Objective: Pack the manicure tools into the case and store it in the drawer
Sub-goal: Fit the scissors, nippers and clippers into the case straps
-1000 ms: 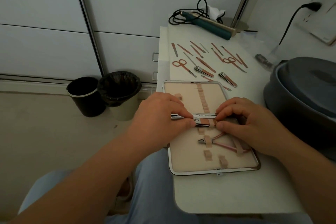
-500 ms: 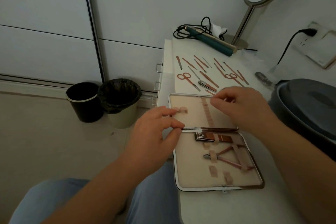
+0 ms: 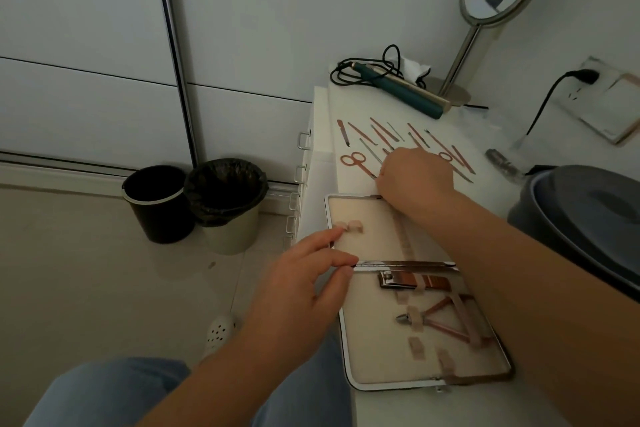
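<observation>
At the left of the frame two waste bins (image 3: 194, 201) stood on the floor, well apart from the work. Just right of them, in the lower middle, the left hand (image 3: 304, 288) lay with loosely spread fingers, its fingertips (image 3: 341, 262) touching the left edge of the open case (image 3: 349, 371) near the hinge, holding nothing. That touch looked light, so the case could slide or swing on the white tabletop (image 3: 398, 406) if the other hand pushed a tool hard under a strap.

The case lay flat across the centre of the frame. In its nearer half a nail clipper (image 3: 412, 281) sat under a strap just below the hinge, and a cuticle nipper (image 3: 440, 321) was strapped beneath it. The farther half showed only bare loops.

Above the case, in the upper middle, the right hand (image 3: 415, 173) was curled down over the row of loose manicure tools (image 3: 381, 135). Whether it already pinched one could not be told, since the fingers hid whatever lay under them. A pair of scissors (image 3: 356, 163) lay just left of it. The tools lay close together, so a hurried pick might drag a neighbour along or knock the thin ones toward the table edge.

At the far right a grey tub (image 3: 581, 218) stood near the forearm, which might brush it on the way back.
</observation>
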### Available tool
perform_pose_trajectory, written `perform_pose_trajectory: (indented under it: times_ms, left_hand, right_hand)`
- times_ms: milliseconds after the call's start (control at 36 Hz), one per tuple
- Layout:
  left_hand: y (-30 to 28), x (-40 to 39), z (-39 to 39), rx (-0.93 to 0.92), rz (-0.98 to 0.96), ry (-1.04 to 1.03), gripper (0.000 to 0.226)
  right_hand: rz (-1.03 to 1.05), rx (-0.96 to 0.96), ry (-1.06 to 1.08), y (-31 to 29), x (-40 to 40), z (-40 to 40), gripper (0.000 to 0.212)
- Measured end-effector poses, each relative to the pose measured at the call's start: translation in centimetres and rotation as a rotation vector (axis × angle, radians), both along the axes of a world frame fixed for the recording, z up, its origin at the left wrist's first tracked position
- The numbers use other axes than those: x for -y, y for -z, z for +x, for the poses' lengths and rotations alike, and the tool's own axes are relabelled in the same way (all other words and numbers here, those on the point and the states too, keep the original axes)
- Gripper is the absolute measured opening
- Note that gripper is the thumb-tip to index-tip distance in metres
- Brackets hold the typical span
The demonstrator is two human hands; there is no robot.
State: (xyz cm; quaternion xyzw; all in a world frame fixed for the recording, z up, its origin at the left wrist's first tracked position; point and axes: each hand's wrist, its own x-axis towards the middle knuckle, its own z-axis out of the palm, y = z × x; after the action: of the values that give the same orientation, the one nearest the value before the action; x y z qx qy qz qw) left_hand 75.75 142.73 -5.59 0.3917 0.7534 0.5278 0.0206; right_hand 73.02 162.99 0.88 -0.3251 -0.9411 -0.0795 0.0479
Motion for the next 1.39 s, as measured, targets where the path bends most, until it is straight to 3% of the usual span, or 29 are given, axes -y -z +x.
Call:
perform_pose_trajectory:
  times_ms: [278, 472, 583, 778, 889, 1083, 1139, 1389]
  left_hand:
    - [0.2, 0.2, 0.0, -0.014, -0.023, 0.015, 0.017]
    - [-0.3, 0.2, -0.1, 0.003, -0.004, 0.031, 0.016]
    - [-1.0, 0.2, 0.0, 0.105, 0.026, -0.006, 0.023]
    - [-3.8, 0.0, -0.5, 0.277, 0.176, -0.043, 0.038]
    - [-4.8, 0.2, 0.2, 0.186, 0.136, 0.034, 0.027]
    - [-4.6, 0.5, 1.0, 0.006, -0.058, -0.009, 0.028]
    - [-4.8, 0.5, 1.1, -0.021, -0.129, -0.026, 0.017]
    - [-5.4, 1.7, 0.6, -0.077, -0.316, -0.098, 0.013]
  right_hand:
    - [-0.06, -0.029, -0.015, -0.4, 0.2, 0.0, 0.026]
    - [-0.398, -0.277, -0.105, -1.6, 0.6, 2.4, 0.022]
    - [-0.529, -0.437, -0.156, -2.9, 1.8, 5.7, 0.016]
    - [-0.792, -0.302, -0.226, -3.5, 3.9, 11.4, 0.017]
    - [-0.971, -0.26, -0.22, -3.3, 4.3, 13.3, 0.02]
    - [-1.049, -0.15, -0.227, -2.6, 4.1, 14.5, 0.013]
    - [-1.039, -0.175, -0.244, -2.2, 3.8, 14.6, 0.01]
    - [-0.834, -0.366, -0.315, 0.1, 2.1, 15.2, 0.007]
